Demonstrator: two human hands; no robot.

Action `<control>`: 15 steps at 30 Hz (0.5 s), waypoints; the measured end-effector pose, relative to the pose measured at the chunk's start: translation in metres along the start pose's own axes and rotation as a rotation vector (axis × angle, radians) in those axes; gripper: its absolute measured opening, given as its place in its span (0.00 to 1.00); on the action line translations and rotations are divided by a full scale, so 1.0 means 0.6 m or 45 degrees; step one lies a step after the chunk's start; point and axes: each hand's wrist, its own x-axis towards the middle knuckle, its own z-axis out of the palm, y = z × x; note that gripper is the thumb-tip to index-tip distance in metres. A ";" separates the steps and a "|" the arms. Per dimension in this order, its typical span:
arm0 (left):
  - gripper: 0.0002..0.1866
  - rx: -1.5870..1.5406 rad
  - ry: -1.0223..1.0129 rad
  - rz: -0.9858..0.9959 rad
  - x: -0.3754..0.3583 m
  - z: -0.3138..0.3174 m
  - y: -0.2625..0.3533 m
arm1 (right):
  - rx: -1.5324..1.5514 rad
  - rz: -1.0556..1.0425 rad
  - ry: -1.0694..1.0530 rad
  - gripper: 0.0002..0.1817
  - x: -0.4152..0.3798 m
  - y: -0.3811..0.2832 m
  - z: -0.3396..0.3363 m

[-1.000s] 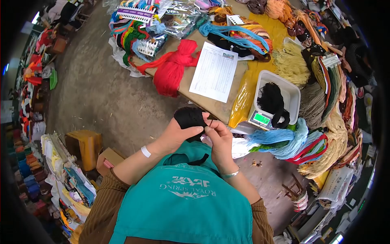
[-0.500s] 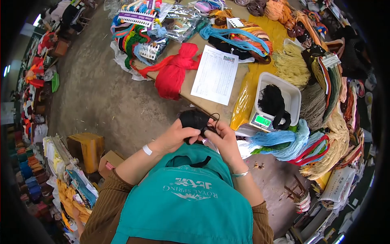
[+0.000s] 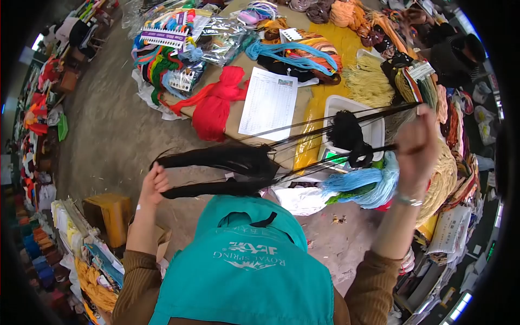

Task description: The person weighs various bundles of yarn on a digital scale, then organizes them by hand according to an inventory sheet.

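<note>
A bundle of black thread (image 3: 233,162) is stretched across the view between my two hands. At its left end, my left hand (image 3: 155,181) is closed round the thread. Raised at the right, my right hand (image 3: 420,143) grips the other end, where only thin strands run; it is slightly blurred. Beneath these strands sits a white tray (image 3: 378,132) holding another black skein (image 3: 346,132), on a scale with a green display (image 3: 337,158). Red thread (image 3: 215,108) and a printed sheet (image 3: 268,103) lie on the table beyond.
Light blue skeins (image 3: 363,184) and cream thread (image 3: 440,181) hang at the table's right side. Coloured bundles with sample cards (image 3: 165,38) lie at the back left. A cardboard box (image 3: 108,216) stands on the floor at left. Another person's dark clothing shows at the upper right.
My hands, close together before, have moved far apart, left and right. The compact black bundle between them is now drawn out long. The whole view has shifted slightly.
</note>
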 end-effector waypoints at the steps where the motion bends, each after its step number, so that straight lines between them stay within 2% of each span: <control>1: 0.18 -0.024 0.068 0.049 -0.005 -0.053 0.003 | 0.132 -0.093 -0.055 0.13 0.022 -0.039 -0.004; 2: 0.17 -0.002 0.220 0.084 -0.012 -0.093 0.003 | 0.143 -0.150 -0.270 0.13 0.053 -0.085 -0.041; 5: 0.16 -0.003 0.565 0.085 -0.036 -0.218 -0.003 | 0.124 -0.284 -0.320 0.15 0.129 -0.213 -0.083; 6: 0.16 -0.085 0.773 0.087 -0.039 -0.259 -0.004 | 0.054 -0.323 -0.236 0.17 0.143 -0.246 -0.071; 8: 0.16 -0.153 0.988 0.215 -0.050 -0.309 -0.006 | 0.048 -0.423 -0.336 0.11 0.199 -0.325 -0.101; 9: 0.16 -0.129 1.101 0.256 -0.057 -0.310 -0.003 | 0.030 -0.185 -1.084 0.11 0.247 -0.364 -0.113; 10: 0.16 -0.159 1.145 0.285 -0.059 -0.322 -0.003 | 0.021 -0.191 -1.088 0.11 0.256 -0.389 -0.092; 14: 0.15 -0.123 1.241 0.366 -0.067 -0.345 -0.003 | -0.240 -0.449 -0.513 0.16 0.250 -0.456 0.030; 15: 0.15 -0.114 1.197 0.371 -0.066 -0.355 -0.001 | -0.407 -0.669 -0.380 0.12 0.235 -0.460 0.056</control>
